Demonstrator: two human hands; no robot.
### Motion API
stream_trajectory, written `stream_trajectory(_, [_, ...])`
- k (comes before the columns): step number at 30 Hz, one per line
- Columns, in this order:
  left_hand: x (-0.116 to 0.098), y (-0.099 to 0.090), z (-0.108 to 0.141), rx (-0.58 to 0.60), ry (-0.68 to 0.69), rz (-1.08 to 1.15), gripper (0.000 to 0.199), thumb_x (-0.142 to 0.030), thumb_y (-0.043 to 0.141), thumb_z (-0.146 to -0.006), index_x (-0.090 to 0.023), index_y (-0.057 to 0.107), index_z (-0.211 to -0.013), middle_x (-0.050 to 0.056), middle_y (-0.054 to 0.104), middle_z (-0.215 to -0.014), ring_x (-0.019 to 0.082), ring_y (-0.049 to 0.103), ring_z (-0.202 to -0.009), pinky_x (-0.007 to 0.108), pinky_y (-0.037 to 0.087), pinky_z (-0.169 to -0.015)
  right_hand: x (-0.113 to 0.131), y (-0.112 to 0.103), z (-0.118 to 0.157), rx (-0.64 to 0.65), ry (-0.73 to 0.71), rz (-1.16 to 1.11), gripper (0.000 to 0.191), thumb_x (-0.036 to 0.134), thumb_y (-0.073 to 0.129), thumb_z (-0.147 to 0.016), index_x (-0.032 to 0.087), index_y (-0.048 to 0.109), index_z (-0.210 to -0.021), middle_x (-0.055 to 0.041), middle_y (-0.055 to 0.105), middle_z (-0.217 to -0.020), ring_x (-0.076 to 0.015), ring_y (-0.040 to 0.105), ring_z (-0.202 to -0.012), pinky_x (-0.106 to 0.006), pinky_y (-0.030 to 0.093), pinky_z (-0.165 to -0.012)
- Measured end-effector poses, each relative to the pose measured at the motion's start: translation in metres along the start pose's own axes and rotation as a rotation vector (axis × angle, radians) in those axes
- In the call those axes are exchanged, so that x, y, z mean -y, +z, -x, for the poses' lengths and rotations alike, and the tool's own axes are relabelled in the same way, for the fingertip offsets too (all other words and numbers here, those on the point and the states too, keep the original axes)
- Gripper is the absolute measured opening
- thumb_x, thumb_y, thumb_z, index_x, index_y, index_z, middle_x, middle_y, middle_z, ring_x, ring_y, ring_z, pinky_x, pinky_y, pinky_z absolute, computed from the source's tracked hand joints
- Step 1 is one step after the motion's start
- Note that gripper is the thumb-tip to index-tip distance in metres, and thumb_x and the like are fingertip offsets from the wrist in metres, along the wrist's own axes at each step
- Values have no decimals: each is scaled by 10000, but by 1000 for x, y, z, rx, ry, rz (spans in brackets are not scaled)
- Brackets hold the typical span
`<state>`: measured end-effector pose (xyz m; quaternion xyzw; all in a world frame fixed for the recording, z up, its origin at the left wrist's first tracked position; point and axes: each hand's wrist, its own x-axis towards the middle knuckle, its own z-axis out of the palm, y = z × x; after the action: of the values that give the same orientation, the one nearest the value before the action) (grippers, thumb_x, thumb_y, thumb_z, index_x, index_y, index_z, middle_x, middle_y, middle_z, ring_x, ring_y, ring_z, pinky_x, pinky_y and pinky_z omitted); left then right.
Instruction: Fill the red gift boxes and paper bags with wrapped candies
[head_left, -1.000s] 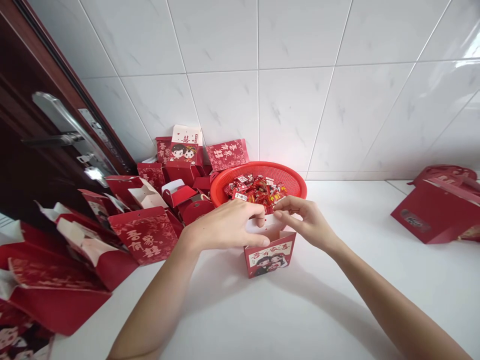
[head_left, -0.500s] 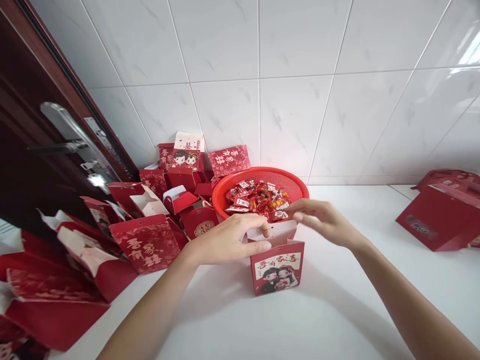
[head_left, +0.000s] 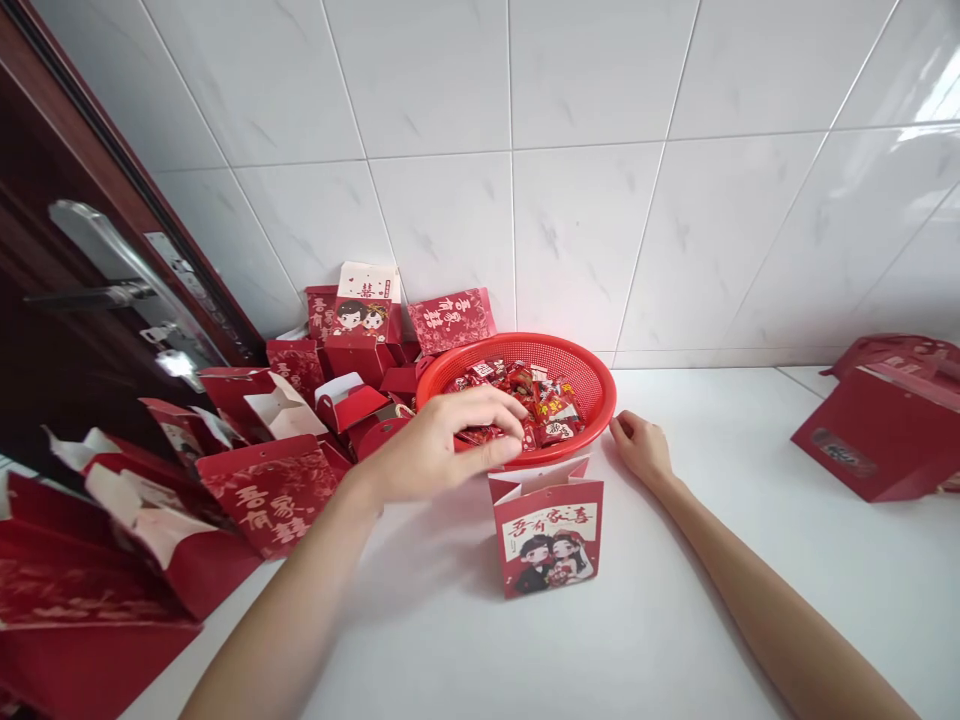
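Note:
My left hand (head_left: 450,440) hovers over the front rim of a red plastic basket (head_left: 596,385), its fingers bent and apart from the thumb, holding nothing visible. Inside the basket lie several red-wrapped candies (head_left: 559,408). Just in front stands a red paper gift box (head_left: 551,535), upright with an open top and a cartoon couple printed on its face; neither hand touches it. To the right of the basket my right hand (head_left: 643,447) rests on the white tabletop with its fingers curled in, close by the rim.
Several open red gift boxes (head_left: 262,495) crowd the left side of the table, with more stacked by the wall. A dark door with a metal handle (head_left: 127,270) is at the far left. Another red box (head_left: 874,435) sits at the right, before the tiled wall (head_left: 585,240).
Both hands have left the gift box. My left hand has moved back over the basket's rim; my right hand has lowered onto the table beside it and its fingers have curled in.

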<state>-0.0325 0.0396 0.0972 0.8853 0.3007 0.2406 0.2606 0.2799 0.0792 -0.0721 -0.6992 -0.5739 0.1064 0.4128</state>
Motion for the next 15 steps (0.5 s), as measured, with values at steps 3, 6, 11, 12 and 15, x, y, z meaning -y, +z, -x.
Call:
stream_trajectory(3, [27,-10,-30,-8,-70,-69,281,-458,609,-906,-200,716,-936,66,745,-1100,239,659,-1096,373,487,-1022,2,0,0,19,10,37,265,377,474,-832,235,449,-609,-52,608,-605,-170,445,-558,-301,297,-572])
stream_trajectory(6, [60,-15,-68,82,-168,-156,306,-434,581,-884,-184,731,-977,53,760,-1046,213,682,-969,310,519,-896,4,-1,0,29,22,60,259,353,473,-844,234,452,-615,-54,609,-618,-173,451,-568,-300,292,-578])
stream_trajectory(11, [103,-5,-120,354,-327,-418,302,-292,550,-839,-193,758,-1036,30,778,-1043,179,685,-881,225,493,-773,4,-2,1,35,43,67,271,373,445,-856,239,437,-621,-56,607,-629,-184,466,-579,-304,308,-588])
stream_trajectory(12, [108,-1,-127,401,-344,-461,325,-269,562,-821,-199,759,-1070,32,775,-1099,182,690,-918,218,491,-788,4,-2,1,33,45,66,269,378,444,-855,239,445,-625,-57,610,-632,-186,472,-581,-305,313,-590])
stream_trajectory(15, [116,12,-144,493,-371,-523,428,-244,643,-752,-213,748,-1165,55,746,-1237,225,685,-1058,237,497,-857,3,-2,1,27,42,61,276,397,438,-856,238,467,-632,-61,623,-641,-190,490,-587,-307,332,-592])
